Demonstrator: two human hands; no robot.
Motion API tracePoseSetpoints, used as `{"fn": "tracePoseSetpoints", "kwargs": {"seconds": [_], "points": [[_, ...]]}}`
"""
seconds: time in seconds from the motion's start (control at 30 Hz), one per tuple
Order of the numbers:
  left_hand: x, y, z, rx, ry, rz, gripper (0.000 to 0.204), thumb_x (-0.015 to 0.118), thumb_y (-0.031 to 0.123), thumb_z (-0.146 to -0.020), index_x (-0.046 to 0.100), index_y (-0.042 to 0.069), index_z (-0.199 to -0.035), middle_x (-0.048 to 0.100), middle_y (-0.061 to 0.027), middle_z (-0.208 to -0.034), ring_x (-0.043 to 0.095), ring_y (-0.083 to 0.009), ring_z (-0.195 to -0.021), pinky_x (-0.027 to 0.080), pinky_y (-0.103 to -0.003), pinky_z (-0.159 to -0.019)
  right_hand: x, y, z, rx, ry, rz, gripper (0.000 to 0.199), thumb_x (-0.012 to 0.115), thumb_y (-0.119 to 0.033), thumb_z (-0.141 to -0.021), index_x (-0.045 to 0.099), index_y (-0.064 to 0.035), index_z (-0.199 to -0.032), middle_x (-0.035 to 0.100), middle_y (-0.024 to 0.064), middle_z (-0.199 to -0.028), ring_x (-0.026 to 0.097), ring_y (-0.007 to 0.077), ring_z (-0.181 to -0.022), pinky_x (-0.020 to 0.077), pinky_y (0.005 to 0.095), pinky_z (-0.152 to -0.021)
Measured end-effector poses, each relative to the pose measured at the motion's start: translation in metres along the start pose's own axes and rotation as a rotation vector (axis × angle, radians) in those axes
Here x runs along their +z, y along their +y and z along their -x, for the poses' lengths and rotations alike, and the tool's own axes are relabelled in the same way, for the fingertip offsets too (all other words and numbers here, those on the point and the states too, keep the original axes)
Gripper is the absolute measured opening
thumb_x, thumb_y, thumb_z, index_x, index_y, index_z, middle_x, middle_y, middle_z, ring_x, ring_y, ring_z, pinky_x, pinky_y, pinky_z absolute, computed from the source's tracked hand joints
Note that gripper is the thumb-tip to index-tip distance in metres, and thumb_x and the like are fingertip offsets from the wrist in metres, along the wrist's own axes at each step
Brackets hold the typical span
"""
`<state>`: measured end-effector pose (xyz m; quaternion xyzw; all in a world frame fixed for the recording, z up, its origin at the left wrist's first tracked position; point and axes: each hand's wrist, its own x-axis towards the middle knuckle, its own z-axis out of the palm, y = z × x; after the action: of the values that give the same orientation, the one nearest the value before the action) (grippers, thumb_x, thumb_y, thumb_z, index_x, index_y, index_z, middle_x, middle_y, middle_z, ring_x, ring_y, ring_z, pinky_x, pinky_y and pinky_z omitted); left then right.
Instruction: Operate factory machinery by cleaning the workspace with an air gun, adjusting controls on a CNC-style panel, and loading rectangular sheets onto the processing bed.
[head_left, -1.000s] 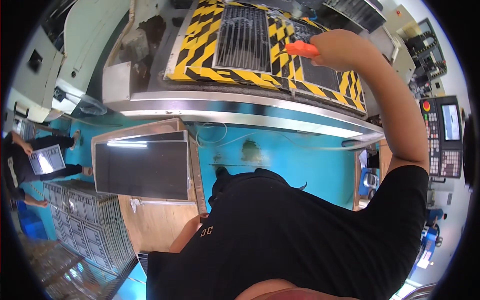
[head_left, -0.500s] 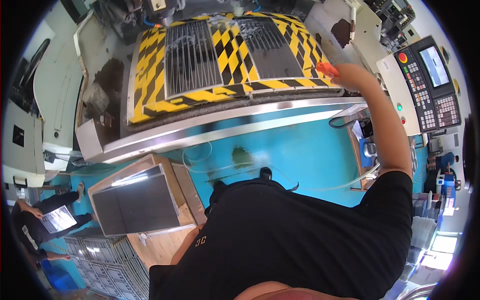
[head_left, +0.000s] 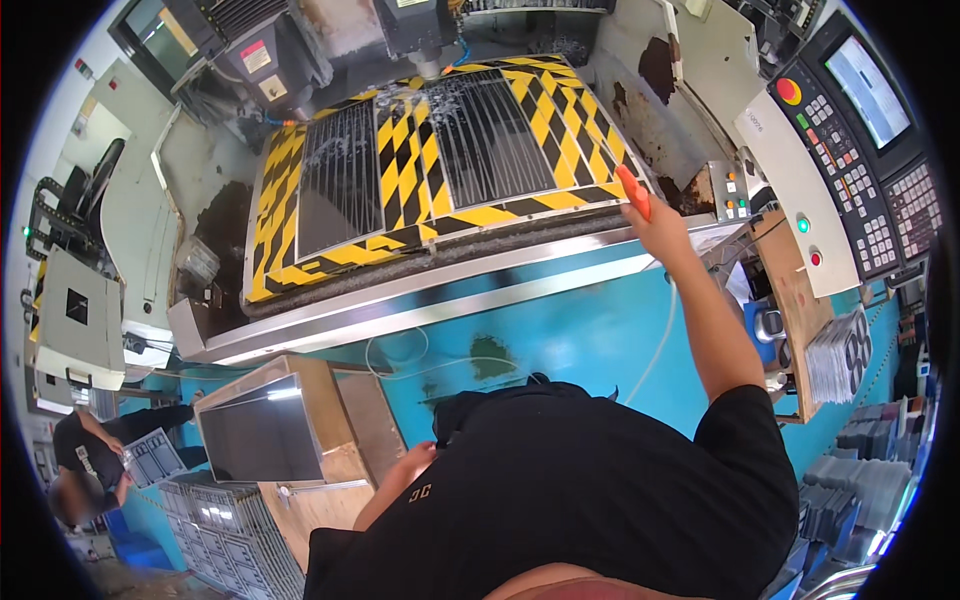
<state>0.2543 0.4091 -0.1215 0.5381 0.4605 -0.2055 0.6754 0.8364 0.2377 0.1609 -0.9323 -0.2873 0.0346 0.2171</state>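
Toolwork seemed underway as my remote right hand [head_left: 660,233] clasped an orange implement [head_left: 633,192], steady aim likely needed next, grip indiscernible in my left hand [head_left: 414,462].

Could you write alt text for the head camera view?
A bare right hand holds an orange handheld object near the right edge of a yellow-and-black striped machine bed bearing two dark rectangular panels. A black control panel stands farther right.

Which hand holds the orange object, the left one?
No, the right hand holds the orange object, and the left hand is beside the black shirt.
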Motion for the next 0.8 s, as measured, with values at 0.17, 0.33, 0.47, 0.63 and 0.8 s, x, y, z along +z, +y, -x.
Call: {"fn": "tracePoseSetpoints", "kwargs": {"seconds": [0.17,0.33,0.47,0.63,0.8], "points": [[0.035,0.000,-0.024,0.006,0.137,-0.092,0.037,0.064,0.018,-0.088,0.061,-0.002,-0.119,0.068,-0.0094,-0.108,0.063,-0.0188,-0.099,0.049,-0.035,-0.085,0.003,0.053,0.019,-0.158,0.168,-0.009,0.037,0.068,-0.036,-0.085,0.063,-0.0038,-0.102,0.066,0.0187,-0.101,0.062,0.0384,-0.096,0.0481,0.0454,-0.084],[0.020,-0.075,-0.058,0.037,0.058,-0.174,0.030,0.061,0.011,-0.088,0.063,-0.002,-0.115,0.070,-0.0089,-0.103,0.063,-0.0182,-0.098,0.048,-0.035,-0.087,0.012,0.111,0.007,-0.507,0.240,-0.053,0.026,0.070,-0.024,-0.082,0.065,-0.0032,-0.097,0.064,0.0182,-0.111,0.058,0.0367,-0.107,0.0471,0.0434,-0.091],[0.028,-0.041,-0.022,0.100,0.164,-0.276,0.022,0.056,0.016,-0.091,0.065,0.007,-0.108,0.068,-0.0058,-0.091,0.063,-0.0213,-0.082,0.050,-0.035,-0.074,0.007,0.157,-0.034,-0.271,0.485,0.038,0.046,0.070,-0.030,-0.081,0.059,-0.0015,-0.115,0.059,0.0217,-0.123,0.054,0.0392,-0.115,0.0437,0.0476,-0.097],[0.043,0.057,-0.008,-0.023,0.147,-0.165,0.018,0.054,0.024,-0.092,0.061,0.014,-0.104,0.055,0.0023,-0.073,0.050,-0.0120,-0.056,0.037,-0.027,-0.045,-0.016,0.207,-0.059,0.181,0.529,0.213,0.097,0.071,-0.059,-0.075,0.033,-0.0033,-0.144,0.030,0.0363,-0.143,0.036,0.0509,-0.131,0.0344,0.0526,-0.107],[0.054,0.037,-0.029,0.000,0.263,0.004,0.024,0.054,0.026,-0.092,0.061,0.011,-0.110,0.056,0.0013,-0.076,0.052,-0.0111,-0.064,0.040,-0.028,-0.049,-0.001,0.204,-0.077,0.255,0.503,0.257,0.096,0.067,-0.061,-0.076,0.031,-0.0061,-0.146,0.026,0.0370,-0.146,0.034,0.0503,-0.133,0.0346,0.0513,-0.108]]}}
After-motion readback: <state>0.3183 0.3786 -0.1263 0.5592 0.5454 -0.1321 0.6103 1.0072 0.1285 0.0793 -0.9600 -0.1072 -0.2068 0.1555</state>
